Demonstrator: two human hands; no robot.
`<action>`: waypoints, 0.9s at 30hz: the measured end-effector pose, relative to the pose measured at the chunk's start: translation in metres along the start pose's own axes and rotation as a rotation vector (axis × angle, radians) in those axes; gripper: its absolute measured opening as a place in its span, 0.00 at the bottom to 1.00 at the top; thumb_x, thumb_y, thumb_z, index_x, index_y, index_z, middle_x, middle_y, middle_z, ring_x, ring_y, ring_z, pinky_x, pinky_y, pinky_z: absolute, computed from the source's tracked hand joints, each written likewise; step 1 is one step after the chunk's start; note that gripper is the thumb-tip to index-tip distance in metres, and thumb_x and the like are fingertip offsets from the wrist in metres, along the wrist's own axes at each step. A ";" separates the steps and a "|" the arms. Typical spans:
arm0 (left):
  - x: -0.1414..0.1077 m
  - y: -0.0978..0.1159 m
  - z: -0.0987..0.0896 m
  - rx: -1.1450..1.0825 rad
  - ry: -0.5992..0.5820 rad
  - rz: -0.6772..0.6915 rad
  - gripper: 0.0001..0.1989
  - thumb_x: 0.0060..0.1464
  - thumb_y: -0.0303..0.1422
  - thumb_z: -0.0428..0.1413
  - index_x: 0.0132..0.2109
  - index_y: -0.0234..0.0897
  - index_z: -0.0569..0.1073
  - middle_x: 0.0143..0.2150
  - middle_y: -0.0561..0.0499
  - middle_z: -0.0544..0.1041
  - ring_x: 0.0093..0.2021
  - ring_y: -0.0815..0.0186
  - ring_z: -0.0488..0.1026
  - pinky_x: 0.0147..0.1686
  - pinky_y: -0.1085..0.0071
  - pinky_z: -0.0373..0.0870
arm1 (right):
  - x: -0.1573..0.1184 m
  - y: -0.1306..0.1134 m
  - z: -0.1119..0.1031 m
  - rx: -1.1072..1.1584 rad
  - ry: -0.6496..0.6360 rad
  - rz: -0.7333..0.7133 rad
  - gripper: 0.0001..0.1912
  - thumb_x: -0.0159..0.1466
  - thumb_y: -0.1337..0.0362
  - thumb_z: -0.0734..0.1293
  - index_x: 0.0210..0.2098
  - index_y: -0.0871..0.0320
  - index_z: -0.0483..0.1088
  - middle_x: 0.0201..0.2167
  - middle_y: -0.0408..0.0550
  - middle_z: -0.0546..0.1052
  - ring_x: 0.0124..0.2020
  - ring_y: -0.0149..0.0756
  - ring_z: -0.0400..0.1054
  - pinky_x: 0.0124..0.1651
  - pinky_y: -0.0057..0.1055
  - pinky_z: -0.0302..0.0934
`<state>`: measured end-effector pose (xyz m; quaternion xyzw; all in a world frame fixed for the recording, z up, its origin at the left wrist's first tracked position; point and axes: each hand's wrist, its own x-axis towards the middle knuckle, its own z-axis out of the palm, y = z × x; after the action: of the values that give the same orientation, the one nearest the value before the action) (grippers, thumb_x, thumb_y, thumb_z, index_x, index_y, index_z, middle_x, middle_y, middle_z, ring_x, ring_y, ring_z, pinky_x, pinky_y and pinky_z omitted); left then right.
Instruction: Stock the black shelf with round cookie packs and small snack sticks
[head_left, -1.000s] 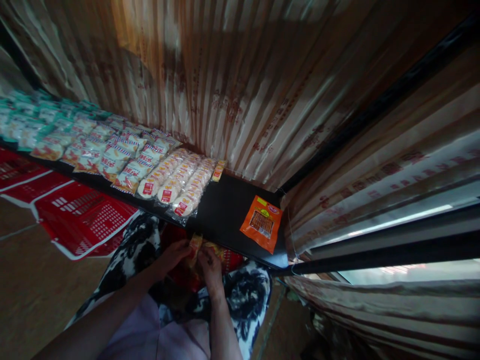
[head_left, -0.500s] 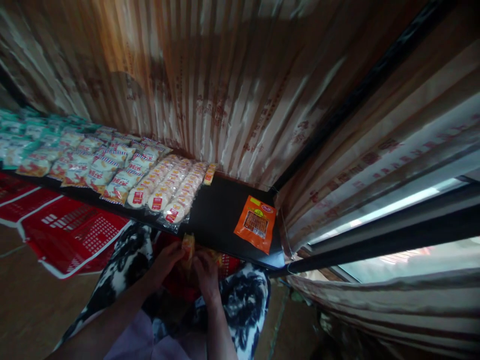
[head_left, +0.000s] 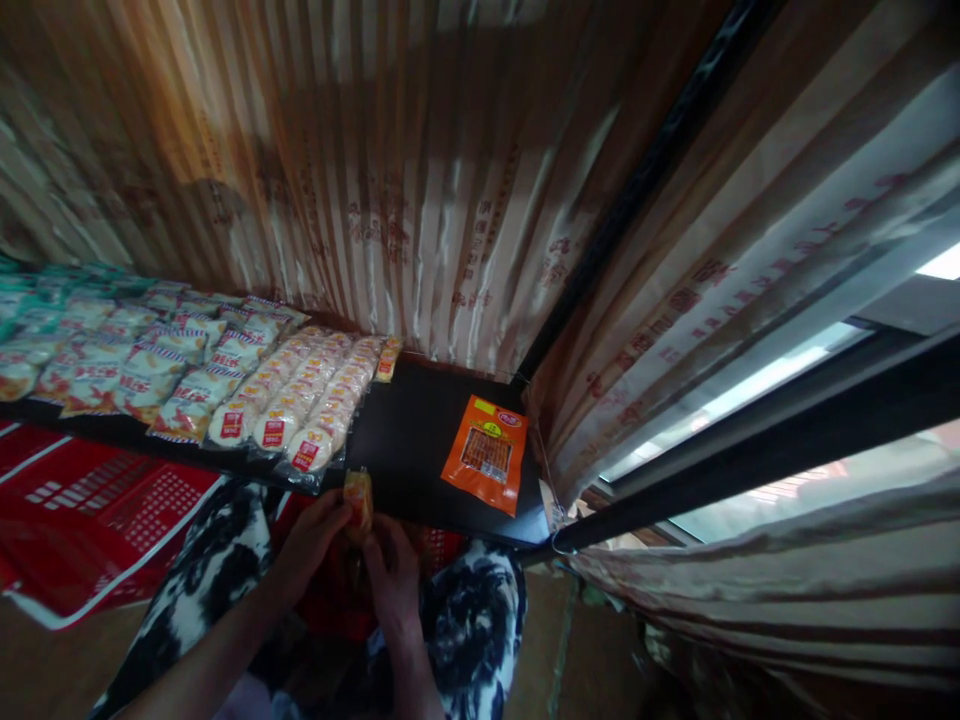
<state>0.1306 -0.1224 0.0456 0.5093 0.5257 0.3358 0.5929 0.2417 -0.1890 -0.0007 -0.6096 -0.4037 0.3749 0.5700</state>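
Between my two hands, just in front of the shelf's near edge, is a small yellow snack packet point(head_left: 358, 497) with red print, held upright. My left hand point(head_left: 319, 530) pinches its left side. My right hand point(head_left: 391, 568) has its curled fingers against the packet's lower right. A similar yellow packet point(head_left: 388, 359) lies at the back of the black shelf point(head_left: 401, 430), beside rows of round white crackers point(head_left: 307, 450) in clear wrappers. What lies in the red basket under my hands is mostly hidden.
An orange snack bag point(head_left: 487, 453) lies flat on the shelf's right part. White snack bags point(head_left: 150, 370) and green ones fill the left. Red baskets point(head_left: 105, 510) stand at lower left. A pleated curtain point(head_left: 427, 180) hangs behind, with dark poles point(head_left: 637, 190) at right.
My view has shifted to the right, so the shelf and goods appear further left. Both hands have stayed on the yellow packet, which now stands clearer above the basket.
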 end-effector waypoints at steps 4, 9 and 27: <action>0.004 0.007 0.004 0.044 -0.026 0.050 0.14 0.43 0.42 0.53 0.33 0.37 0.71 0.31 0.52 0.75 0.35 0.61 0.71 0.37 0.68 0.68 | 0.002 -0.001 -0.001 -0.073 0.043 -0.032 0.13 0.58 0.63 0.62 0.42 0.56 0.70 0.41 0.50 0.75 0.43 0.37 0.69 0.47 0.32 0.62; 0.008 0.014 0.006 0.090 -0.038 0.088 0.12 0.46 0.42 0.52 0.32 0.37 0.70 0.30 0.52 0.74 0.34 0.62 0.70 0.37 0.68 0.67 | 0.009 -0.012 -0.004 -0.165 0.046 -0.101 0.12 0.59 0.65 0.61 0.41 0.55 0.71 0.37 0.49 0.74 0.40 0.36 0.69 0.45 0.32 0.62; 0.060 0.037 0.015 0.185 0.053 0.165 0.18 0.44 0.46 0.51 0.34 0.36 0.71 0.28 0.52 0.74 0.30 0.63 0.70 0.31 0.70 0.67 | 0.074 -0.067 -0.012 -0.264 -0.024 -0.215 0.11 0.57 0.69 0.62 0.37 0.56 0.73 0.32 0.46 0.76 0.33 0.33 0.70 0.37 0.27 0.62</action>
<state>0.1637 -0.0603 0.0626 0.5943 0.5261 0.3469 0.4997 0.2774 -0.1240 0.0674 -0.6279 -0.5192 0.2628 0.5168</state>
